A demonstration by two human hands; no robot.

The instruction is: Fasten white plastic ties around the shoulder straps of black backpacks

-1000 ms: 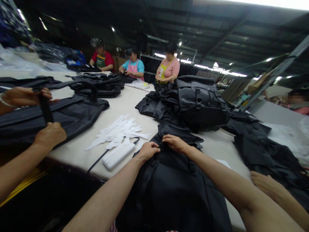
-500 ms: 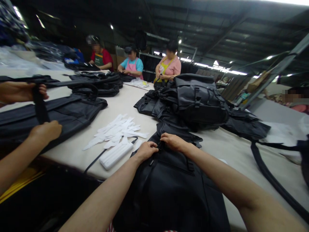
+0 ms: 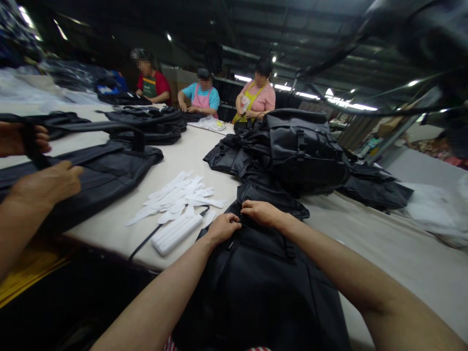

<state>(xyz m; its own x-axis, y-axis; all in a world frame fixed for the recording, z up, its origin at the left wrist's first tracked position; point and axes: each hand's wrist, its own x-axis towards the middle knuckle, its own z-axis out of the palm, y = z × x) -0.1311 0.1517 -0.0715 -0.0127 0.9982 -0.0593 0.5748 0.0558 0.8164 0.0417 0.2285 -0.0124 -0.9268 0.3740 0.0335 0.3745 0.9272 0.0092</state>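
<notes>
A black backpack (image 3: 270, 292) lies in front of me, its lower part hanging toward my body over the table edge. My left hand (image 3: 224, 228) pinches the bag near its upper opening, thumb against fingers. Just beside it, my right hand (image 3: 260, 213) is closed on the dark material there, its fingertips nearly meeting the left ones. The small part between the fingertips is too dark to make out. A short zip pull (image 3: 230, 245) shows below my left hand.
White cut strips (image 3: 179, 197) and a white ribbed block (image 3: 177, 235) lie to the left. Black backpacks (image 3: 300, 151) are piled ahead. At left, a co-worker's hands (image 3: 47, 183) handle a black strap. Several people work across the table (image 3: 204, 151). A blurred dark shape (image 3: 431, 44) hangs upper right.
My hands stay almost in place on the backpack. The co-worker's hands at left have moved left with the strap. The black strap at right has left the tabletop, and a blurred dark shape appears upper right.
</notes>
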